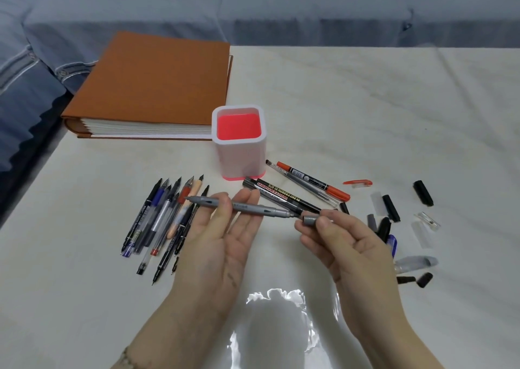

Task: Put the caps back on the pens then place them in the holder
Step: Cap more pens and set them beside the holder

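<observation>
Left grip pinched a grey pen; right grip pinched the grey cap just off its tip. Pushed crooked, the cap could miss and drop.

A thick orange-brown album lies closed on the white table, before a blue-grey sofa.

**A pale desk against blue-grey cushions**

The desk wears a glossy cream cover, creased in fine lines that run across it. A hard white glare from overhead light sits on the near edge. Behind the far edge are blue-grey cushions, seamed; sofa or bed, I cannot tell. To the left hangs darker blue striped fabric.
</observation>
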`<move>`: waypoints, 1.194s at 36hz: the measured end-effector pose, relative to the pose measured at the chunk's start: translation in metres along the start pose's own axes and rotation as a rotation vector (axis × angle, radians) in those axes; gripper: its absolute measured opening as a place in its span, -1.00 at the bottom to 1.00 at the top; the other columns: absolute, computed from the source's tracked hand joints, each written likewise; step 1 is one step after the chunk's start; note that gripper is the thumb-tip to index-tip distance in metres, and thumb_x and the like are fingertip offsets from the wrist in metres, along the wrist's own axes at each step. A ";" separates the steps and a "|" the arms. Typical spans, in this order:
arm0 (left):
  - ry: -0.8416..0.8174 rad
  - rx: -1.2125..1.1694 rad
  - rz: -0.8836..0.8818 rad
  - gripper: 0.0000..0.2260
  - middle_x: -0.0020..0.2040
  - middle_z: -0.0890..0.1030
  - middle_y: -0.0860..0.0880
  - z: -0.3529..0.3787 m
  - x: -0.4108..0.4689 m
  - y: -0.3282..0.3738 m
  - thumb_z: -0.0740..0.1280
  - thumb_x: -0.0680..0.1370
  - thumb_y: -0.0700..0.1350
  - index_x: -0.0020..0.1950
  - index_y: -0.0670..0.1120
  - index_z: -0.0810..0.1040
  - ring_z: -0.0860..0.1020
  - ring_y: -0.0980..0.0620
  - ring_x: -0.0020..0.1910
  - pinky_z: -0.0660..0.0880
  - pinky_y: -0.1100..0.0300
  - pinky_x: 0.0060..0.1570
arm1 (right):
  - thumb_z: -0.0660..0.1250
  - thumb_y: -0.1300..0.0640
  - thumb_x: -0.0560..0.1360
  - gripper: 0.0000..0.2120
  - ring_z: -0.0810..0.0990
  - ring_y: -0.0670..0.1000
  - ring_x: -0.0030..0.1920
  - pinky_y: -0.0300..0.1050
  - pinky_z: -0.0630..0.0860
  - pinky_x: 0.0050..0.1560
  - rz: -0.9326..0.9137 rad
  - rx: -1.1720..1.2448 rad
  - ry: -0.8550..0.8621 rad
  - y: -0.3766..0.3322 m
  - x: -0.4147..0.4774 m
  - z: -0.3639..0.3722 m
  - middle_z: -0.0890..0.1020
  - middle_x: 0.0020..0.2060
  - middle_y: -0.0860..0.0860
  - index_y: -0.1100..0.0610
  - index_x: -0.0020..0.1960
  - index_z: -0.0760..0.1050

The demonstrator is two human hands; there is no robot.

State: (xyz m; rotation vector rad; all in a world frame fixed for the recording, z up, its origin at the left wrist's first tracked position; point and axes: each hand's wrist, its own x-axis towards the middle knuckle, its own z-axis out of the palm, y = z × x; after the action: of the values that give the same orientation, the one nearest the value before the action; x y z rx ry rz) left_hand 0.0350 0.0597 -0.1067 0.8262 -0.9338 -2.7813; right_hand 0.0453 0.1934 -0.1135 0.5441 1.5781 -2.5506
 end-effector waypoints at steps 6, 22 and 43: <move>-0.002 0.042 0.016 -0.88 -0.27 0.70 -0.09 0.002 -0.005 -0.003 0.16 0.56 -0.22 -0.11 -0.11 0.48 0.68 0.00 -0.14 0.59 0.10 -0.09 | 0.30 0.29 0.37 -0.91 0.70 0.02 -0.21 -0.27 0.60 -0.24 -0.011 -0.011 -0.005 -0.001 -0.001 0.003 0.71 -0.27 0.11 0.20 -0.13 0.53; -0.093 0.224 0.114 -0.92 -0.21 0.70 -0.07 0.004 -0.020 -0.018 0.16 0.51 -0.21 -0.14 -0.11 0.43 0.67 0.03 -0.06 0.59 0.20 -0.06 | 0.29 0.39 0.42 -0.82 0.70 0.03 -0.29 -0.32 0.57 -0.30 -0.076 -0.126 -0.035 0.005 -0.009 0.000 0.70 -0.34 0.16 0.17 -0.19 0.60; -0.280 1.169 0.255 -0.78 -0.46 0.53 0.13 -0.012 0.022 -0.012 0.23 0.54 -0.18 -0.13 0.14 0.55 0.32 0.19 -0.53 0.32 0.31 -0.46 | 0.29 0.19 0.46 -0.89 0.54 0.05 -0.31 -0.11 0.43 -0.28 -0.368 -1.467 0.165 -0.042 0.051 -0.091 0.63 -0.29 0.02 0.11 -0.15 0.60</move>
State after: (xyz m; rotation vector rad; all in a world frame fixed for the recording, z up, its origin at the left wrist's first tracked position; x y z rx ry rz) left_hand 0.0233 0.0577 -0.1321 0.2920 -2.5441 -1.9591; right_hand 0.0097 0.2979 -0.1319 0.2368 3.0776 -0.8178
